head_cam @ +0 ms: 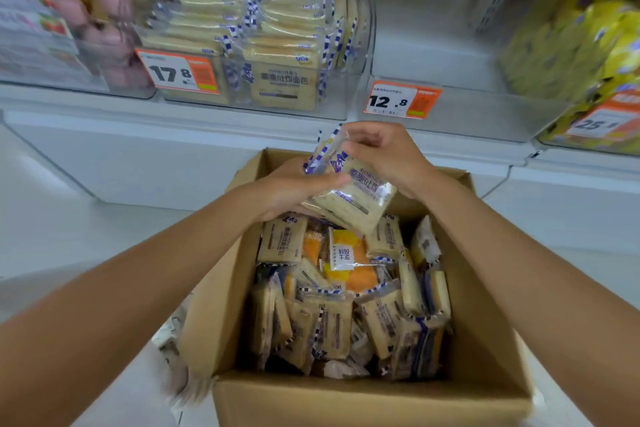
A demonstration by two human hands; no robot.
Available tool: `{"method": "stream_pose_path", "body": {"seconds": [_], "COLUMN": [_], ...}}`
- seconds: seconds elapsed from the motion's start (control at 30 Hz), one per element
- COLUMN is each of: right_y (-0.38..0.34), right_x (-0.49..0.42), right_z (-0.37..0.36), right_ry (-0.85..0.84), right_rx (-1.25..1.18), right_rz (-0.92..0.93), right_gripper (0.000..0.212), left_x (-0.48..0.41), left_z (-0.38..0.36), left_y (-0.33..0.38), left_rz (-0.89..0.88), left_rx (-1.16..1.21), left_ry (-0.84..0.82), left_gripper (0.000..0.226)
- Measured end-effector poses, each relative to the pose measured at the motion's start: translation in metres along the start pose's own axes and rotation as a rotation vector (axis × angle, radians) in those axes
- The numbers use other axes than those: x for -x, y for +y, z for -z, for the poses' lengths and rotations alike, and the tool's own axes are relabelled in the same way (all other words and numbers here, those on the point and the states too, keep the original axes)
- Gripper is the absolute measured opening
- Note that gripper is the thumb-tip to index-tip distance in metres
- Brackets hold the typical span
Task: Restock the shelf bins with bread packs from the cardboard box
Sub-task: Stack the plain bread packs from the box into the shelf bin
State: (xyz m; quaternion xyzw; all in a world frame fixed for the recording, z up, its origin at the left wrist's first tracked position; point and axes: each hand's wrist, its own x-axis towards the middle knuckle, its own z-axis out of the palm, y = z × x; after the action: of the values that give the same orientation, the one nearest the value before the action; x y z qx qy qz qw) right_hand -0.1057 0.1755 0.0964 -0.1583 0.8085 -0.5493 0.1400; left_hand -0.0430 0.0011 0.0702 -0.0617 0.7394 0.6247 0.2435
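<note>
An open cardboard box (pixel 485 350) stands below me, filled with several bread packs (pixel 332 322) in clear wrap with blue-and-white edges, plus an orange pack (pixel 349 263). Above the box's far end both hands hold a small stack of bread packs (pixel 356 199). My left hand (pixel 291 189) supports the stack from below and the left. My right hand (pixel 384 152) grips its top edge. On the shelf ahead, a clear bin (pixel 346 94) tagged 17.8 is nearly full of the same bread packs (pixel 277 42).
To the right of the full bin sits a clear bin (pixel 485 114) tagged 12.8 with nothing visible inside. Further right is a bin of yellow packs (pixel 571 55); at far left a bin of pink packs (pixel 97 24). White shelf front (pixel 173 156) runs behind the box.
</note>
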Motion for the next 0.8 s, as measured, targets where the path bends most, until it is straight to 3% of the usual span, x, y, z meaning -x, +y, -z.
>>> {"method": "stream_pose_path", "body": {"seconds": [0.07, 0.17, 0.27, 0.33, 0.4, 0.5, 0.57, 0.67, 0.8], "right_y": [-0.02, -0.048, -0.074, -0.095, -0.115, -0.139, -0.148, -0.152, -0.15], "right_x": [-0.007, -0.012, -0.02, -0.027, -0.035, -0.05, -0.064, -0.089, -0.117], "right_z": [0.003, 0.007, 0.0, -0.005, -0.003, 0.011, 0.021, 0.033, 0.029], "right_ry": [-0.101, -0.321, -0.342, -0.272, -0.173, 0.017, 0.168, 0.364, 0.481], "right_rx": [0.125, 0.36, 0.417, 0.378, 0.36, 0.336, 0.355, 0.334, 0.549], "right_rz": [0.008, -0.079, -0.11, -0.098, -0.1, -0.149, -0.202, -0.287, -0.322], "right_gripper": [0.03, 0.055, 0.042, 0.04, 0.037, 0.02, 0.017, 0.02, 0.034], "left_x": [0.002, 0.01, 0.014, 0.014, 0.007, -0.015, -0.035, -0.067, -0.094], "left_z": [0.014, 0.046, 0.071, 0.085, 0.1, 0.131, 0.155, 0.173, 0.17], "left_y": [0.008, 0.02, 0.04, 0.06, 0.081, 0.106, 0.116, 0.125, 0.124], "left_rz": [-0.03, -0.082, -0.13, -0.188, -0.333, -0.537, -0.606, -0.555, -0.439], "left_rx": [0.007, 0.083, 0.062, -0.018, -0.101, -0.128, -0.427, -0.851, -1.22], "left_ry": [-0.001, -0.046, -0.131, -0.071, 0.102, 0.37, 0.478, 0.412, 0.239], "left_gripper": [0.044, 0.037, 0.048, 0.048, 0.033, 0.041, 0.03, 0.042, 0.071]}}
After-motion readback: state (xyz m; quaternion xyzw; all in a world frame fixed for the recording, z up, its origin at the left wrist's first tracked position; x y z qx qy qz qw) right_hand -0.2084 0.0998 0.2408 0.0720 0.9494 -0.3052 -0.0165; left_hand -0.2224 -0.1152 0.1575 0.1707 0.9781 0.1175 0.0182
